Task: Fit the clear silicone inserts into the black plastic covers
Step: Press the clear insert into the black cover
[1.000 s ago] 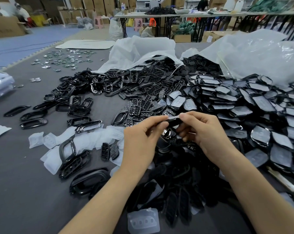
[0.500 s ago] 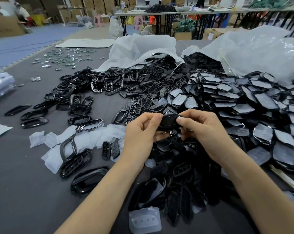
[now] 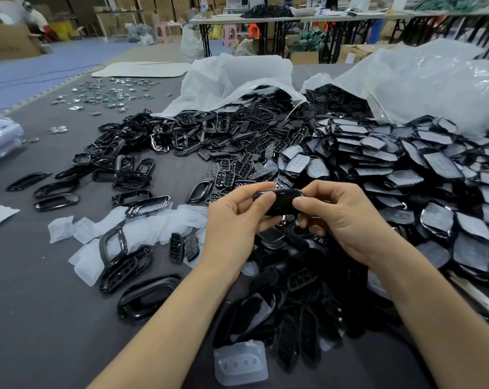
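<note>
Factory assembly floor, heaps of black plastic covers (image 3: pixel 279 141) spilling from plastic sacks (image 3: pixel 237 77) at centre, stacked cardboard boxes (image 3: pixel 7 43) upper left, long worktables (image 3: pixel 293 19) along the top

One glossy, oval black plastic cover (image 3: pixel 278 202) is held roughly level above the table, pinched at its two ends between the left hand (image 3: pixel 234 220) and the right hand (image 3: pixel 341 220). A single clear silicone insert (image 3: pixel 241 363), milky with a row of four button bumps, lies flat at the near edge, and a scatter of loose inserts (image 3: pixel 153 231) lies left of the hands. On the right, a heap of fitted covers (image 3: pixel 434 175) overlaps, pale faces up, and bare black covers (image 3: pixel 246 136) are piled behind.
</note>
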